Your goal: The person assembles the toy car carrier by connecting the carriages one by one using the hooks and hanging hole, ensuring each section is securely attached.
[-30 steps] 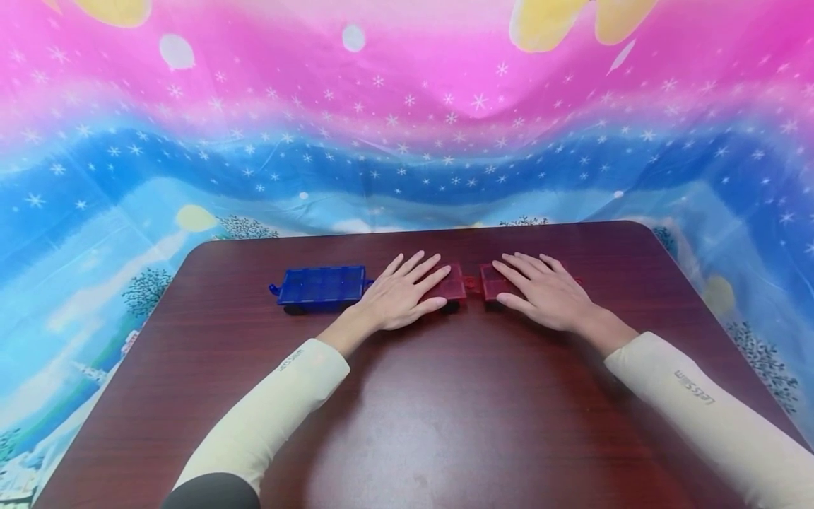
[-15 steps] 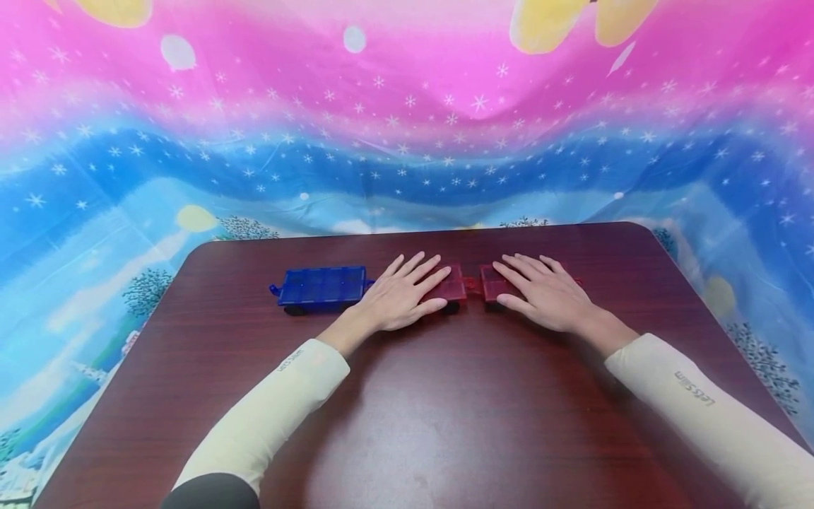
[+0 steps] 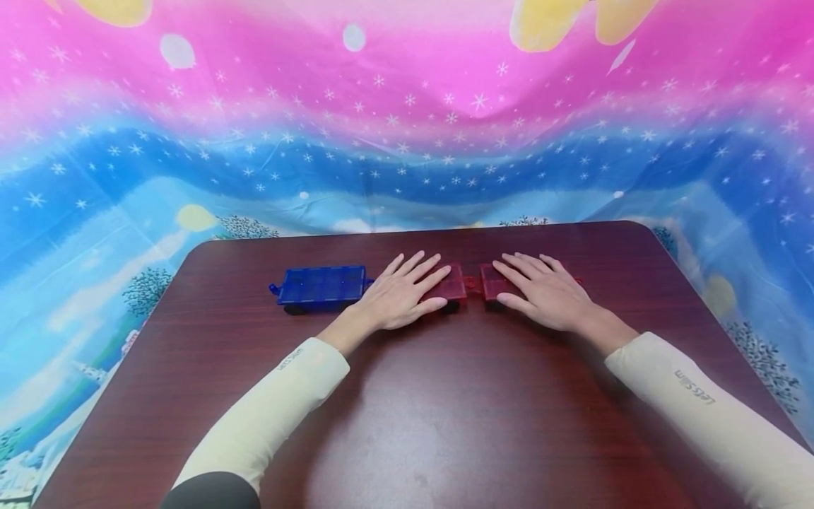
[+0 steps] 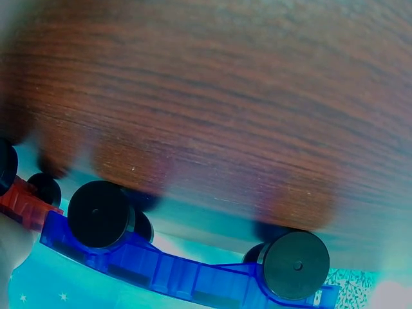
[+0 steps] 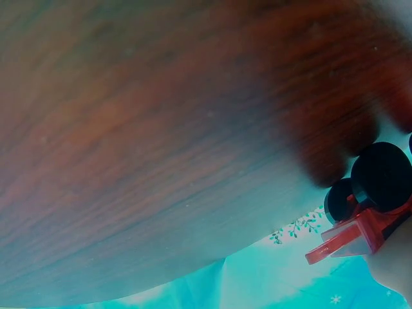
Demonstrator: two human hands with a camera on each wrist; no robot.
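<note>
Three toy wagon bases with black wheels stand in a row on the table. The blue wagon (image 3: 323, 285) is at the left, a hook on its outer end; its wheels (image 4: 296, 265) show in the left wrist view. My left hand (image 3: 400, 293) rests with straight, spread fingers on the middle red wagon (image 3: 454, 284), hiding much of it. On the other red wagon (image 3: 491, 281) lies my right hand (image 3: 548, 291), fingers also straight. A red hook (image 3: 470, 284) spans the gap between the red wagons. In the right wrist view, the end hook (image 5: 335, 246) sticks out.
The dark brown wooden table (image 3: 407, 424) has rounded far corners. Right behind its far edge hangs a pink and blue cloth (image 3: 407, 141) with snowflakes, which also runs down both sides.
</note>
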